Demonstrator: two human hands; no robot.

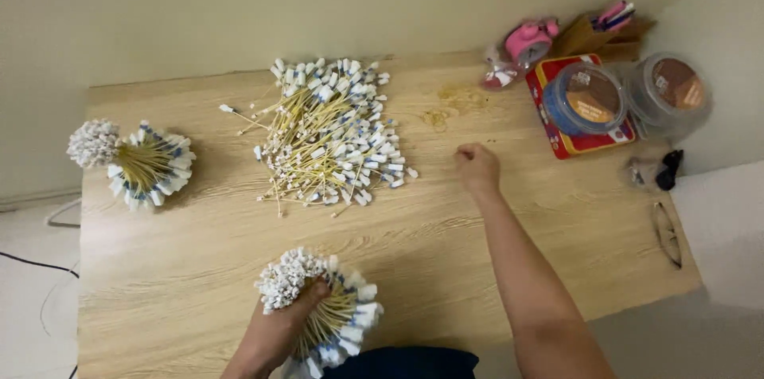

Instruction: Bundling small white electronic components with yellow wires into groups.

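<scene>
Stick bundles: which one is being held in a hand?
The near-edge bundle, gripped by the left hand. The other bundle lies untouched at the table's far left.

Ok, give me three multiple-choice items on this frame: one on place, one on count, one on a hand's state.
1. Where is the loose stick pile?
A. table's far middle
B. floor
C. red tin

2. How many finished bundles lie apart at the table's left?
A. none
B. one
C. three

3. What is the left hand doing?
A. resting open
B. gripping a bundle
C. holding glasses

Answers:
1 A, the pile lies near the wall edge.
2 B, a single bundle lies there.
3 B, its fingers wrap the held bundle; the right hand is a closed fist on the table.
</scene>
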